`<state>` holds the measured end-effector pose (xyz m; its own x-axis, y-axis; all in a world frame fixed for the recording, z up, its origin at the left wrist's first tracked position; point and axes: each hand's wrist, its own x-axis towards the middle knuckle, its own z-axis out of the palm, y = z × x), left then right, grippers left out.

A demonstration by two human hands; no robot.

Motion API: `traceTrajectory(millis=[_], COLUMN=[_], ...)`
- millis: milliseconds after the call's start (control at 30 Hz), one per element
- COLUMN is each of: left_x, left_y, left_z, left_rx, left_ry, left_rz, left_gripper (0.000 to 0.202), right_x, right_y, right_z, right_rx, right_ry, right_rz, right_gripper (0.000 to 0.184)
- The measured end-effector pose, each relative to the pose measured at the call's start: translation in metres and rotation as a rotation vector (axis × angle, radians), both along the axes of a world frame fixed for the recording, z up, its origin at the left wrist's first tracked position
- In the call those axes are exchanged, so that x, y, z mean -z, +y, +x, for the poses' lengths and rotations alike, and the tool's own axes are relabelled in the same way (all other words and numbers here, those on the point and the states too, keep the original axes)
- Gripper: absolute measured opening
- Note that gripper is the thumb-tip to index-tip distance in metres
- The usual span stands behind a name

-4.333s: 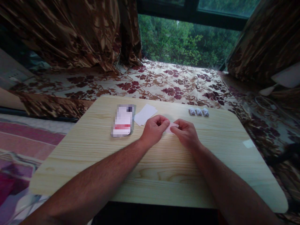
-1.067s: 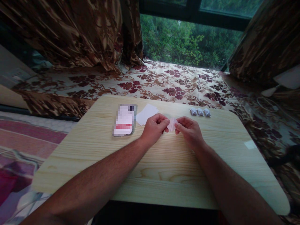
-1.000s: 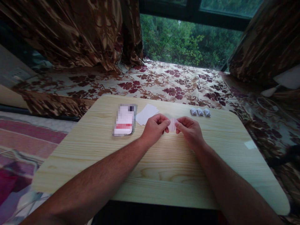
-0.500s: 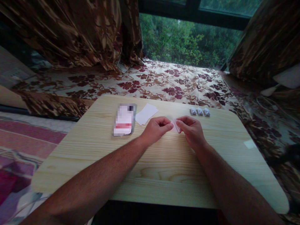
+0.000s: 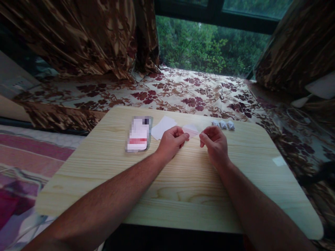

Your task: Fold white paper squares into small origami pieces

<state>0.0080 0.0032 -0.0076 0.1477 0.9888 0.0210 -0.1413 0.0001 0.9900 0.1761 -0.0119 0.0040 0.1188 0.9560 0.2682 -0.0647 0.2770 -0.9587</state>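
Observation:
My left hand (image 5: 172,140) pinches a small folded piece of white paper (image 5: 190,131) between thumb and fingers, above the middle of the table. The paper spreads to the right of the fingertips and looks slightly blurred. Just right of it, my right hand (image 5: 214,141) is apart from the paper, its fingers curled and a gap showing between thumb and forefinger. White paper sheets (image 5: 163,126) lie overlapping beyond my left hand. Behind my right hand, 3 small folded paper pieces (image 5: 223,125) stand in a row, partly covered by the fingers.
A pixelated phone-like object (image 5: 138,134) lies left of the sheets on the light wooden table (image 5: 104,167). Near the table's right edge is a whitish patch (image 5: 279,161). A flowered cloth (image 5: 193,89) covers the ledge behind, below the window.
My right hand has let go of the folded paper and moved slightly apart. The paper now stays in my left hand, turned and showing a wider face.

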Motion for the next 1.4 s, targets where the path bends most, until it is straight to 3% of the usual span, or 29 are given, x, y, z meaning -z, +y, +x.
traceTrajectory(millis=[300,667,933,1100,1400], left_x=[-0.001,-0.006,-0.013,-0.012,-0.014], left_y=[-0.002,-0.008,-0.01,-0.01,-0.008], left_z=[0.002,0.003,0.003,0.003,0.003], left_rx=[-0.034,0.001,0.047,0.052,0.076], left_ry=[0.032,0.18,0.237,0.225,0.173], left_rz=[0.011,0.041,0.043,0.0,-0.033], left_gripper=[0.019,0.022,0.027,0.021,0.017], right_x=[0.001,0.003,0.006,0.009,0.01], right_y=[-0.003,-0.003,-0.005,-0.006,-0.01], right_z=[-0.005,-0.006,-0.006,-0.007,-0.005], right_rx=[0.044,0.059,0.056,0.043,0.104], right_ry=[-0.19,-0.236,-0.281,-0.309,-0.527], right_rz=[-0.035,-0.032,0.034,0.076,0.225], right_gripper=[0.018,0.018,0.011,0.009,0.005])
